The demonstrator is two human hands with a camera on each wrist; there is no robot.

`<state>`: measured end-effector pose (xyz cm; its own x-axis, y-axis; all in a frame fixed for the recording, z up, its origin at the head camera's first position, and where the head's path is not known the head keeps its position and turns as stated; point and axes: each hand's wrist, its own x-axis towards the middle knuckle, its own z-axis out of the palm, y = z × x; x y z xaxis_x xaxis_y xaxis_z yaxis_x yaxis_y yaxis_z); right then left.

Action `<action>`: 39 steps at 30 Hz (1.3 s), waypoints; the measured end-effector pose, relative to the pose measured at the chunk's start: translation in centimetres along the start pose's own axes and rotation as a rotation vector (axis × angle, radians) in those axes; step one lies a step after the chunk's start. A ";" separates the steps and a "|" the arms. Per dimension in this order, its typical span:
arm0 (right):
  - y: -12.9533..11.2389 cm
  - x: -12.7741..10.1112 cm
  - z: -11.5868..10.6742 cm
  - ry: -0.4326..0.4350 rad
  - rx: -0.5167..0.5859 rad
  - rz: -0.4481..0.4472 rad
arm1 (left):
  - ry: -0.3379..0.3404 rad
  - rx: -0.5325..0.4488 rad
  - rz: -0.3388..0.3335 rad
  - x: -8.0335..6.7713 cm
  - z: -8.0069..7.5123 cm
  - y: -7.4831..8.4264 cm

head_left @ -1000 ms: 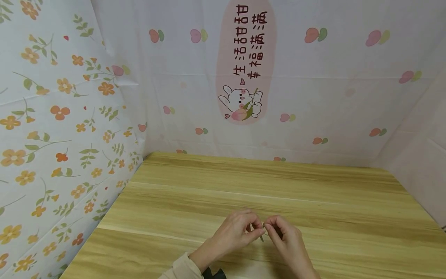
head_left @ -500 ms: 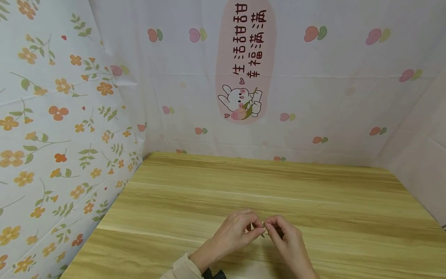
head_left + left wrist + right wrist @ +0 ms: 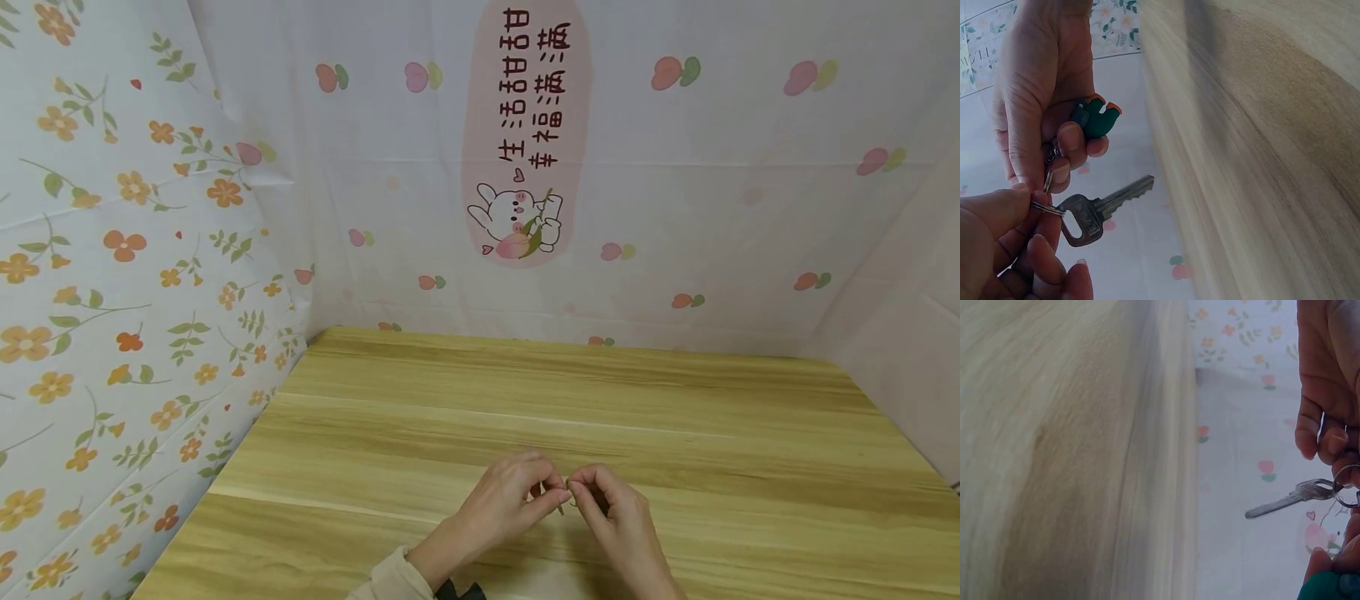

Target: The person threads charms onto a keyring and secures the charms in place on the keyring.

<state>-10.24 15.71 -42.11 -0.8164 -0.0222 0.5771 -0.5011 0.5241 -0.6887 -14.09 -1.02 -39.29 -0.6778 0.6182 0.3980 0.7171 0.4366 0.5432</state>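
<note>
Left hand (image 3: pixel 510 498) pinches a shiny silver metal ring (image 3: pixel 1052 210) between thumb and fingertip, and on my feed I see the right hand (image 3: pixel 621 510) close against it, fingers curled on the same ring. From the ring a silver metal key (image 3: pixel 1107 207) with a toothed blade and an open bow hangs free of the fingers, its blade angled down toward the pale wood-grain tabletop (image 3: pixel 420 392). A small dark green charm with orange edges (image 3: pixel 1100 124) sits by the right hand's fingertips, joined by a short metal chain (image 3: pixel 1055 150). Both hands work above the table's near side. I also have a cream sleeve (image 3: pixel 393 575) at the left wrist and a white heart-printed cloth (image 3: pixel 712 208) behind.
</note>
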 end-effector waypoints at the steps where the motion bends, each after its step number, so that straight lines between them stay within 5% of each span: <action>1: 0.0 0.0 0.0 0.002 0.002 0.001 | 0.002 0.001 -0.001 0.0 0.0 0.0; 9: -0.3 0.1 0.0 0.012 -0.011 -0.083 | -0.008 0.033 -0.042 0.0 0.0 0.2; 18: -0.1 0.1 0.3 0.042 0.043 -0.027 | 0.005 -0.009 -0.027 -0.1 0.0 0.2; 26: 0.0 0.0 0.3 0.021 0.024 -0.106 | -0.012 0.010 -0.075 -0.2 -0.2 0.3; 39: 0.0 0.1 0.4 0.043 0.021 -0.087 | -0.012 -0.001 -0.042 -0.3 -0.3 0.3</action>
<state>-10.40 15.34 -42.22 -0.7567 -0.0298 0.6531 -0.5758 0.5035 -0.6442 -13.75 -1.25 -39.01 -0.7051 0.6070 0.3665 0.6881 0.4612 0.5602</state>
